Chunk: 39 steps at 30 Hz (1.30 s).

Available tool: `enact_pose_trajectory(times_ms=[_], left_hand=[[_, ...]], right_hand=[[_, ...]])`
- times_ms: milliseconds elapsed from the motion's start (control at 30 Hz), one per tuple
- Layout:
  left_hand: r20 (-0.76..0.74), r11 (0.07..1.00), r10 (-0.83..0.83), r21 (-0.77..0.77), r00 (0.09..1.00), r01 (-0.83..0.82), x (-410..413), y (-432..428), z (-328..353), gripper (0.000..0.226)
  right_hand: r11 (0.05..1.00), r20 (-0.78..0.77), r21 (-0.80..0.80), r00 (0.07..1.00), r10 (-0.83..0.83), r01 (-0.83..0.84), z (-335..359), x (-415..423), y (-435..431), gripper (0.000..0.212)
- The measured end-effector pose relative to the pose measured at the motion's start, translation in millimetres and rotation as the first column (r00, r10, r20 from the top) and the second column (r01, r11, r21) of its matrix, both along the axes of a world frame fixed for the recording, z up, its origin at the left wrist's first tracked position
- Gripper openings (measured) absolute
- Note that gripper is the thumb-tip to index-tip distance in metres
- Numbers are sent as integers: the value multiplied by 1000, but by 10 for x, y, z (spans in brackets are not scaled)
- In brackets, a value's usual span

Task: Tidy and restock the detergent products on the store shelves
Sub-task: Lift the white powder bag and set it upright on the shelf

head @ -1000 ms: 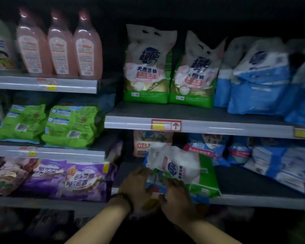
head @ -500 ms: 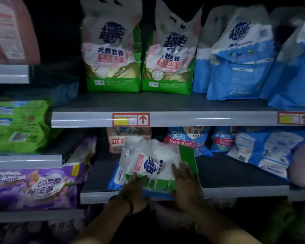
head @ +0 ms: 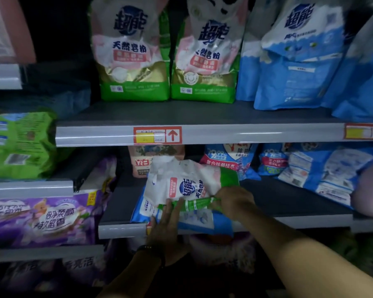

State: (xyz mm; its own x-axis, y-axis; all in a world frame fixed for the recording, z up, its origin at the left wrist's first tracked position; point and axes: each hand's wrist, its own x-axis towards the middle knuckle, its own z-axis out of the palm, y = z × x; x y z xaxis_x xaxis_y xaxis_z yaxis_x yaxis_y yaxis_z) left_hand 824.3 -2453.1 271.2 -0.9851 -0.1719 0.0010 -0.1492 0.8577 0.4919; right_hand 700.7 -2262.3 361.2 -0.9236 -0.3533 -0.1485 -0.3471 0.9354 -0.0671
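Note:
A white and green detergent bag (head: 187, 183) lies tilted on top of a blue and white bag (head: 198, 222) at the front of the lower shelf (head: 121, 229). My left hand (head: 167, 224) holds the green bag's lower front edge, fingers reaching up from below the shelf lip. My right hand (head: 233, 202) grips the same green edge further right. Two upright bags of the same white and green kind (head: 131, 54) (head: 207, 59) stand on the upper shelf (head: 224, 132).
Blue detergent bags (head: 297, 57) fill the upper shelf's right side. More blue bags (head: 332, 173) lie on the lower shelf at right, with a pink box (head: 142, 164) behind. Purple packs (head: 45, 218) and green packs (head: 19, 145) occupy the left unit.
The camera has moved closer and to the right. Both hands have shifted up the green bag's front edge, and the bag now lies further back on the blue one.

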Motion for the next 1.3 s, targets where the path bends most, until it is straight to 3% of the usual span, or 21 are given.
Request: enact_pose_trajectory(times_ms=[67, 100, 133, 167, 233, 267, 300, 367, 467, 500, 567, 667, 700, 800, 867, 933, 1000, 1133, 1167, 1233, 1300], left_hand=[[-249, 970, 185, 203, 951, -136, 63, 198, 112, 105], [-352, 915, 349, 328, 868, -235, 87, 335, 204, 89], [-357, 826, 500, 469, 789, -312, 78, 457, 309, 75], [-240, 693, 599, 633, 764, -344, 45, 570, 418, 75], [219, 259, 476, 891, 852, -374, -80, 761, 549, 101], [333, 111, 339, 915, 880, -389, -91, 825, 630, 114], [349, 30, 228, 931, 909, -364, -84, 872, 718, 119], [319, -27, 146, 948, 937, -319, -83, 965, 823, 120], [314, -136, 164, 946, 935, -294, -58, 1035, 700, 108], [320, -147, 212, 944, 923, -294, -86, 1039, 605, 105], [317, -42, 319, 946, 893, -321, -317, 955, 169, 102], [176, 119, 423, 962, 889, -246, -318, 892, -37, 74], [122, 225, 411, 947, 904, -230, -145, 935, 170, 69], [-46, 555, 341, 816, 939, -162, 242, 996, 560, 36], [-125, 653, 309, 749, 943, -115, 412, 978, 666, 14], [-160, 681, 259, 730, 952, -63, 577, 957, 752, 14], [-156, 704, 251, 707, 955, -69, 725, 928, 816, 16], [-163, 595, 321, 801, 933, -65, 1056, 838, 1033, 17], [-160, 564, 332, 824, 930, -60, 1133, 812, 1105, 17], [-168, 526, 344, 849, 924, -41, 1258, 761, 1277, 16], [-199, 495, 381, 868, 903, -18, 1315, 694, 1444, 12]], right_hand=[[998, -93, -54, 995, 22, -27, 233, 29, 54, 38], [997, -174, -71, 984, 28, -41, 338, 69, 92, 34], [996, -249, -71, 968, 32, -51, 433, 126, 130, 31], [997, -307, -56, 951, 37, -57, 518, 193, 165, 29], [998, -389, -8, 919, 60, -68, 652, 363, 236, 26], [996, -411, 21, 908, 85, -84, 697, 461, 263, 25], [993, -420, 45, 899, 120, -112, 757, 581, 289, 25], [980, -427, 81, 882, 201, -184, 780, 820, 351, 23], [963, -459, 136, 846, 270, -233, 664, 1190, 470, 31], [960, -465, 163, 840, 280, -229, 589, 1283, 518, 37], [942, -476, 193, 814, 333, -273, 455, 1422, 598, 52], [929, -248, 48, 897, 366, -366, 298, 1451, 747, 39], [930, -170, -33, 919, 356, -367, 282, 1413, 814, 40], [937, -57, -304, 985, 160, -170, 195, 1359, 1022, 49], [840, -40, -543, 999, -36, 9, 132, 1298, 1191, 40], [722, 25, -675, 984, -178, 148, 60, 1330, 1283, 27], [637, 78, -746, 976, -205, 194, -6, 1470, 1271, 27], [310, 138, -922, 946, -295, 231, -167, 1705, 1208, 43], [174, 242, -942, 942, -233, 286, -164, 1735, 1221, 47], [57, 445, -895, 895, 18, 443, -192, 1748, 1297, 77], [136, 545, -837, 786, 292, 529, -122, 1889, 1343, 83]])
